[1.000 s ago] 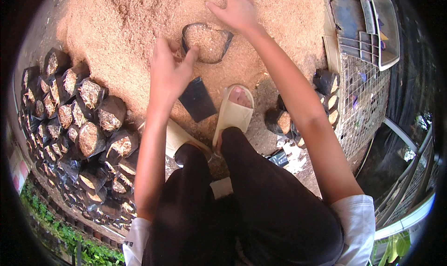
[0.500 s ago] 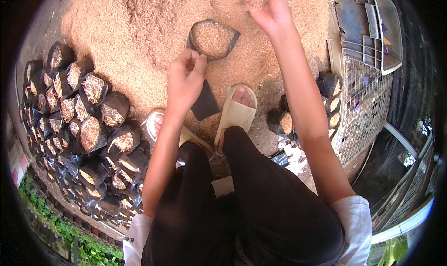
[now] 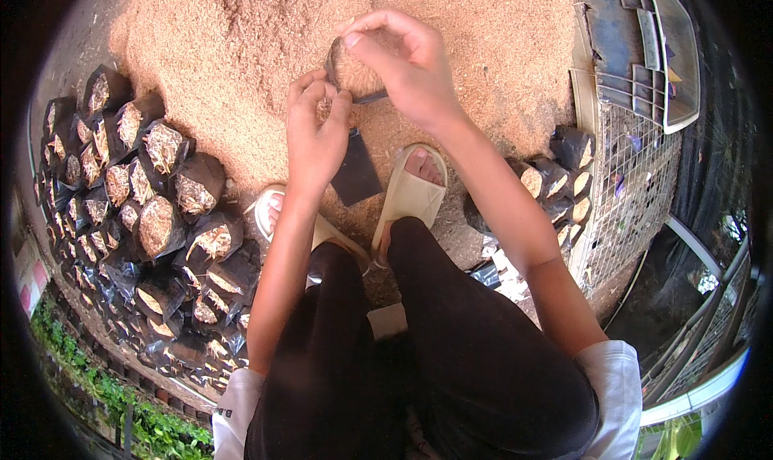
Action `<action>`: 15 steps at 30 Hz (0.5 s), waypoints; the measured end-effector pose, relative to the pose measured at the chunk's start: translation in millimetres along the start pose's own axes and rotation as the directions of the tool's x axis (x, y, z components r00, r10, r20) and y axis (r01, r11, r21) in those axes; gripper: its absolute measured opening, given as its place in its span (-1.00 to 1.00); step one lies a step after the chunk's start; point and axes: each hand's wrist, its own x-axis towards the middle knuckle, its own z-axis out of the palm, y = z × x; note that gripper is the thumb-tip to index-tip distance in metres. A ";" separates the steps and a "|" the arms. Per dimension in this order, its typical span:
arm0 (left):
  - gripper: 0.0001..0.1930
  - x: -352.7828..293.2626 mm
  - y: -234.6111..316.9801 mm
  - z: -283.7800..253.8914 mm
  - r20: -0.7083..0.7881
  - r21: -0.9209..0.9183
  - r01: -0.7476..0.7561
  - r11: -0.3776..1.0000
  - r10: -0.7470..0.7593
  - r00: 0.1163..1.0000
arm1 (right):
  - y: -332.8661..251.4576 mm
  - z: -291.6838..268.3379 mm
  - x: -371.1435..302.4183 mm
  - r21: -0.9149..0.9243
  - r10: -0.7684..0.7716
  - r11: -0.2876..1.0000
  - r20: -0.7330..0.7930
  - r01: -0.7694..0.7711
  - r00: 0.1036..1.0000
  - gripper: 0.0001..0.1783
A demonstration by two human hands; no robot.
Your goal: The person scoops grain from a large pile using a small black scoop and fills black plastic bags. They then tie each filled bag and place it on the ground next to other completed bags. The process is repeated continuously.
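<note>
A small black plastic bag (image 3: 372,99) stands upright in front of my feet, filled near its top with tan husk-like shavings (image 3: 358,75). My left hand (image 3: 316,130) is closed at the near-left part of its rim, thumb and fingers pinching the plastic. From the right, my right hand (image 3: 415,78) reaches across the bag's mouth. Its thumb and forefinger come together at the far-left rim, slightly blurred, and the hand hides much of the bag's right side. A flat black plastic piece (image 3: 357,170) lies on the ground just nearer than the bag.
A large heap of shavings (image 3: 233,49) spreads behind the bag. Many filled black bags (image 3: 161,226) crowd the left, and several more (image 3: 555,174) stand at right. A wire-mesh panel (image 3: 628,194) and a plastic crate (image 3: 672,57) border the right. My sandals (image 3: 415,194) are close by.
My right hand has swung left from over the heap to the bag's far-left rim. My left hand stays at the near-left rim.
</note>
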 end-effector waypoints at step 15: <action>-0.81 4.3 5.2 -6.4 0.115 -0.380 0.213 0.900 -0.183 0.976 | 9.6 -52.5 -8.9 -0.500 0.426 0.772 -0.051 -0.392 0.903 -0.79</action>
